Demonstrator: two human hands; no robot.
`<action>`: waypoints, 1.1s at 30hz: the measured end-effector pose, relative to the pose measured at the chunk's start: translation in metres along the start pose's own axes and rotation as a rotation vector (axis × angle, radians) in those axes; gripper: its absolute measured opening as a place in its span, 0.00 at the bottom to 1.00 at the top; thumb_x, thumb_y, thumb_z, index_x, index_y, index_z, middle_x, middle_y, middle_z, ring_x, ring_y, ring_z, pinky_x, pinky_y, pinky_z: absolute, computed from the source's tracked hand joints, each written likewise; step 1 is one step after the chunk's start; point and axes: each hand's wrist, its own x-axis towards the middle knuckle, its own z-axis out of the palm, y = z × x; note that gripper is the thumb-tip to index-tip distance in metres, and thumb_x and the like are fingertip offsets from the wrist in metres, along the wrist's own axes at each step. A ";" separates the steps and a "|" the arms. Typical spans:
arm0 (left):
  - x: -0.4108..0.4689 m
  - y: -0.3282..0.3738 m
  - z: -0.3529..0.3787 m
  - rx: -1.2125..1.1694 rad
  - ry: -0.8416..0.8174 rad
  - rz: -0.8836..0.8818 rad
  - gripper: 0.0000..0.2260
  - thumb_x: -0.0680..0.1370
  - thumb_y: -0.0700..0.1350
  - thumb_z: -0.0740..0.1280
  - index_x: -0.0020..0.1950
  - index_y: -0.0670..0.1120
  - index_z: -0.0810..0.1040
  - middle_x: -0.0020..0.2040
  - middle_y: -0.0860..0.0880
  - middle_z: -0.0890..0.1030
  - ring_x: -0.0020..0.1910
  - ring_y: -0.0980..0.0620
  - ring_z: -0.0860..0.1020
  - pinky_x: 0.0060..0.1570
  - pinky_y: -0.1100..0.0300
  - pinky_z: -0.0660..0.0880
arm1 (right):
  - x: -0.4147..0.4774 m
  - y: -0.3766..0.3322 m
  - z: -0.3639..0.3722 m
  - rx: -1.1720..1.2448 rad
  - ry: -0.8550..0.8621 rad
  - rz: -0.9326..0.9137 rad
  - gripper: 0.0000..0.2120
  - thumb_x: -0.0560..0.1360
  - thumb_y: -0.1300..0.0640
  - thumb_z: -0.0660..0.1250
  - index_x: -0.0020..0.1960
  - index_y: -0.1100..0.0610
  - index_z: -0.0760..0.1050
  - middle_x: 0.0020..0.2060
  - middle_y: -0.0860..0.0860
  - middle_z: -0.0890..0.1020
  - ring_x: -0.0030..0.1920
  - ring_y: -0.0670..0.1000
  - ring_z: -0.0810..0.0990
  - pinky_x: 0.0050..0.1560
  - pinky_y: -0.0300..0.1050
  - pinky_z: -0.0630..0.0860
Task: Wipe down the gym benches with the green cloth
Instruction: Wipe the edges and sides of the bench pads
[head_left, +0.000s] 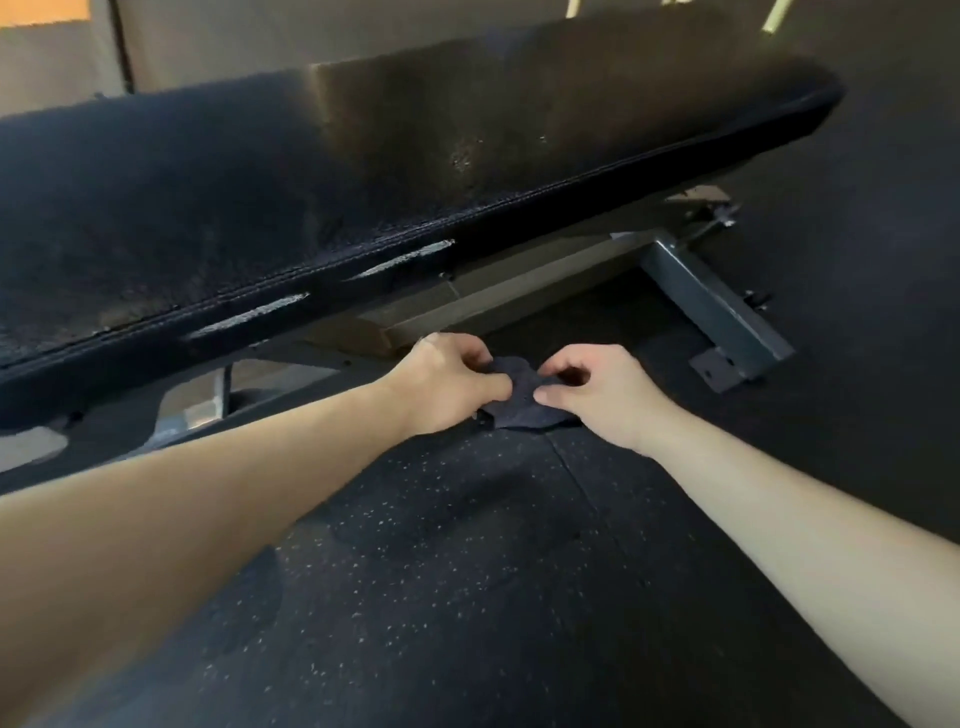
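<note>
A small dark cloth (519, 402) is held between both my hands, low in front of the bench and just above the speckled rubber floor. In this dim light it looks dark blue-grey. My left hand (447, 382) pinches its left edge, and my right hand (597, 387) pinches its right edge between thumb and curled fingers. The black padded bench (322, 197) runs across the view above my hands, its top worn and scuffed near the middle. Part of the cloth is hidden by my fingers.
The bench's grey steel frame (545, 275) runs under the pad, and a steel foot (727, 322) sticks out on the floor at the right. Black speckled rubber flooring (467, 597) lies below my arms. A wall stands behind the bench.
</note>
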 end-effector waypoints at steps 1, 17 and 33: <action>-0.001 0.004 0.000 -0.007 -0.021 0.032 0.07 0.73 0.48 0.73 0.46 0.45 0.82 0.41 0.48 0.82 0.38 0.53 0.77 0.37 0.59 0.73 | -0.006 -0.001 0.002 0.005 0.050 0.028 0.10 0.78 0.54 0.73 0.59 0.49 0.82 0.53 0.44 0.82 0.54 0.43 0.79 0.50 0.38 0.74; -0.036 0.040 -0.001 0.164 -0.188 0.263 0.09 0.74 0.54 0.73 0.49 0.53 0.77 0.43 0.52 0.82 0.45 0.50 0.81 0.58 0.43 0.77 | -0.093 -0.070 0.038 1.489 0.424 0.544 0.11 0.80 0.62 0.69 0.62 0.62 0.79 0.59 0.62 0.83 0.57 0.59 0.82 0.61 0.61 0.80; -0.077 0.027 -0.087 0.671 0.603 0.585 0.14 0.79 0.52 0.66 0.62 0.51 0.80 0.55 0.53 0.80 0.56 0.47 0.72 0.57 0.53 0.67 | 0.013 -0.128 0.053 0.895 0.871 -0.028 0.14 0.77 0.59 0.73 0.62 0.54 0.81 0.53 0.48 0.84 0.55 0.46 0.82 0.51 0.38 0.80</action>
